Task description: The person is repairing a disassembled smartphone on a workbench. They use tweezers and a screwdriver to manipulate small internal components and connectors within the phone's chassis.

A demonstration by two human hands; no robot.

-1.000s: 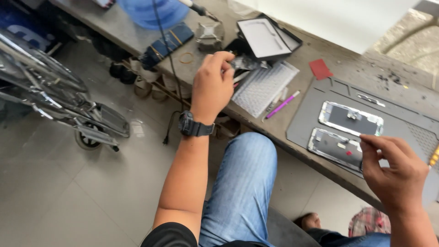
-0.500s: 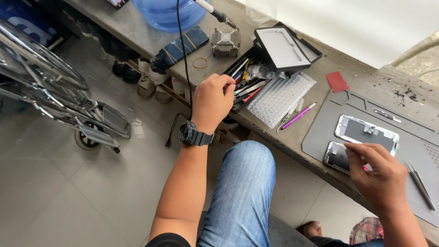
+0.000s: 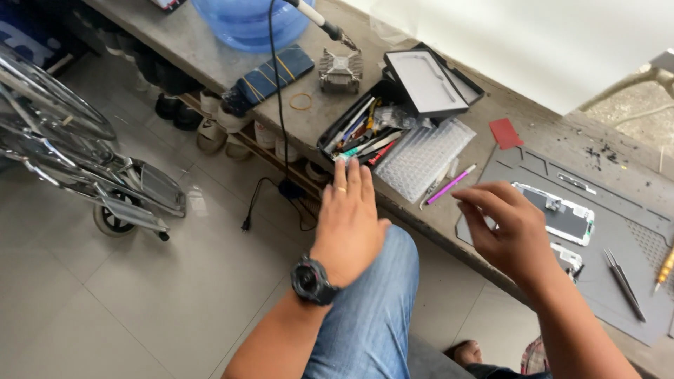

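Observation:
My left hand, with a black watch on the wrist, lies flat with its fingers stretched to the near edge of a black tool tray full of pens and small tools. A small pale thing shows at the fingertips; whether it is held is unclear. My right hand hovers with loosely curled fingers over the bench edge, holding nothing, just left of an opened phone on a grey work mat. A pink pen lies beside a clear plastic grid tray.
Tweezers, a yellow-handled screwdriver and another phone part lie on the mat. A red card, an open black box, a heat sink, a blue water jug and a soldering iron sit further back. A wheelchair stands on the floor at left.
My left hand has drawn back from inside the tool tray to its near edge and flattened. My right hand has lifted off the phones and moved left, toward the pink pen.

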